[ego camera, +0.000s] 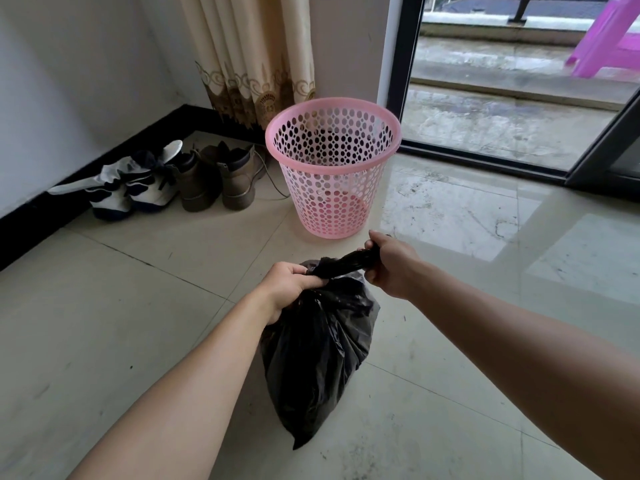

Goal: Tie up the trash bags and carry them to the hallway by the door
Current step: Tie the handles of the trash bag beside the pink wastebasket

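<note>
In the lower middle of the frame we are holding the black trash bag (318, 358), its pointed bottom corner hanging low over the tiled floor (138, 306). We cannot tell whether it is touching the tiles. We are judging it to be soft, thin, slippery film with a modest load sagging to the bottom. It should be light enough for 1 hand, but easy to tear if pulled by a single layer. The best place to take hold is looking like the gathered neck (349, 263), where the film is bunched thick.

Both forearms are reaching in from the bottom corners and converging above the bag. Our left hand (289, 284) is making a tight grip, fingers curled round the base of the neck just above the bulge. Our right hand (391, 265), slightly higher and further right, is clamping the twisted free end in its grip, so the neck is lying taut between the 2 hands. We are reading this as the tying step, with the knot not yet made.

Beyond the hands, a pink perforated basket (329, 209) is standing upright at centre frame with no liner showing. At middle left, brown boots (221, 178) and white sneakers (138, 188) are sitting along the wall. Further back, a cream curtain (256, 57) is hanging at upper centre. At upper right, a glass door (485, 98) is showing a purple stool (606, 39) outside.
</note>
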`<action>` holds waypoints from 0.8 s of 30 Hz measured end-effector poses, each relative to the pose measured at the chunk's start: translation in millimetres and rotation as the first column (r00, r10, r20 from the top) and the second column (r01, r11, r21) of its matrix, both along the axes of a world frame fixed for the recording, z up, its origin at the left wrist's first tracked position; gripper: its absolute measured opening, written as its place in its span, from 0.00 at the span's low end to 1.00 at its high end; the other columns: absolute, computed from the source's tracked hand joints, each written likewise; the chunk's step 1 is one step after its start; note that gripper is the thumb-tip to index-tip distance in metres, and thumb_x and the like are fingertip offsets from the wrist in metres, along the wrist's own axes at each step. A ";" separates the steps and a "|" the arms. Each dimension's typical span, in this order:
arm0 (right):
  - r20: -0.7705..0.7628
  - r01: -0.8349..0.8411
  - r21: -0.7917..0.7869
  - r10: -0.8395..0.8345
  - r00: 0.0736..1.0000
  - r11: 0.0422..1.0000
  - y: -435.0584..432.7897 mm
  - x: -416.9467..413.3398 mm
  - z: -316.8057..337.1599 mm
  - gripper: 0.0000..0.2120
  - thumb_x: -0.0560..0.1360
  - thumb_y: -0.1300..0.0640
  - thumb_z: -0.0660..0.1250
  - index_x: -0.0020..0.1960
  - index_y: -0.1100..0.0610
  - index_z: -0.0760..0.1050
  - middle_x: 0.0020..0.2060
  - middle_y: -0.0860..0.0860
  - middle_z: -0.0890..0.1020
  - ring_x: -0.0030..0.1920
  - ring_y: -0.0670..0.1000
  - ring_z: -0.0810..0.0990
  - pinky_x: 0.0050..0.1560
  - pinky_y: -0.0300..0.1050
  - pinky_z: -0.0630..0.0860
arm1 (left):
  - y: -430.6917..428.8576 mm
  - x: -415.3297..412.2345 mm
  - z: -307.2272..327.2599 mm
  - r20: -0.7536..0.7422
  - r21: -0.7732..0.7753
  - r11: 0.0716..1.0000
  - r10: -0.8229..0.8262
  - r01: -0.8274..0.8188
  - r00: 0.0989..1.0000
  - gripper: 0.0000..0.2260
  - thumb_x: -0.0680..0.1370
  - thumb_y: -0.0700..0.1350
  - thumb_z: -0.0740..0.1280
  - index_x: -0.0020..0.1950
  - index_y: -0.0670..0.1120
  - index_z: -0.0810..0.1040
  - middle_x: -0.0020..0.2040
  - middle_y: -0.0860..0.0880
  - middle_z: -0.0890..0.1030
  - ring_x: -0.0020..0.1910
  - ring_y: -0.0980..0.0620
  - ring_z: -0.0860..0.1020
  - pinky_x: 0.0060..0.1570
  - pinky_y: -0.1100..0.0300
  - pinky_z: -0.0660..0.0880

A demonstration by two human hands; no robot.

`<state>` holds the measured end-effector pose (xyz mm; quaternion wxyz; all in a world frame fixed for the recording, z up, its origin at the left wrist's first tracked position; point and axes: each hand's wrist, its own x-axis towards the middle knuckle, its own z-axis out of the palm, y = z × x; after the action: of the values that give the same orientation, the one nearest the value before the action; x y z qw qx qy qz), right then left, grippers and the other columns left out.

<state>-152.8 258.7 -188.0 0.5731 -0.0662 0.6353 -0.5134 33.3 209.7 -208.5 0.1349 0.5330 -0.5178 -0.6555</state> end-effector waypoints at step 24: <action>0.131 0.030 -0.022 -0.027 0.991 0.999 -4.0 0.2 1.2 0.21 0.82 0.48 0.57 0.31 0.52 0.66 0.30 0.49 0.71 0.28 0.46 0.68 0.27 0.37 0.62 | 3.1 17.7 5.1 -0.343 0.153 0.988 0.048 0.006 0.938 0.10 0.71 0.43 0.72 0.47 0.38 0.81 0.42 0.43 0.81 0.37 0.49 0.78 0.37 0.58 0.76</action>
<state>-152.6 254.7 -186.8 0.6054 -0.0303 0.5908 -0.5324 51.0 212.8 -203.4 0.1897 0.4238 -0.4289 -0.7749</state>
